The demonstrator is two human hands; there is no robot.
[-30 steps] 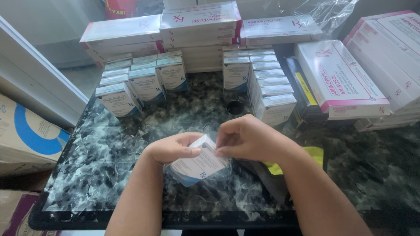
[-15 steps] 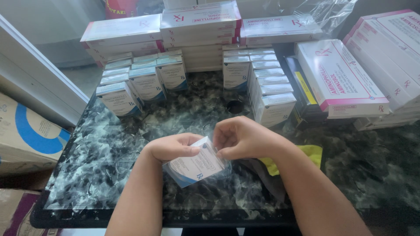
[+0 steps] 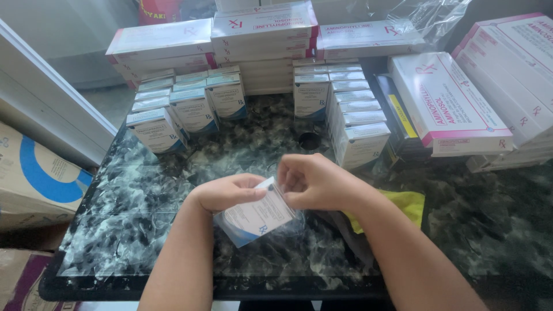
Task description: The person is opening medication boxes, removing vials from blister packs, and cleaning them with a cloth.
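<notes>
Head view: we hold a small white-and-blue cardboard medicine box (image 3: 256, 217) between both hands, above the near edge of the dark marbled tabletop (image 3: 132, 201) at its middle. The left hand (image 3: 227, 193) clasps the box's upper left end; the right hand (image 3: 314, 181) pinches its upper right corner, where a thin clear plastic film (image 3: 288, 222) clings. We judge the step in hand to be working the film at that corner; the next move likely calls for a firm left-hand hold and a fine fingertip pull by the right. Against the frame half a second ago, the box is tilted slightly more, blue corner lower; both hands are nearly where they were. Rows of small white-and-blue boxes (image 3: 190, 109) near the far edge are unchanged.
</notes>
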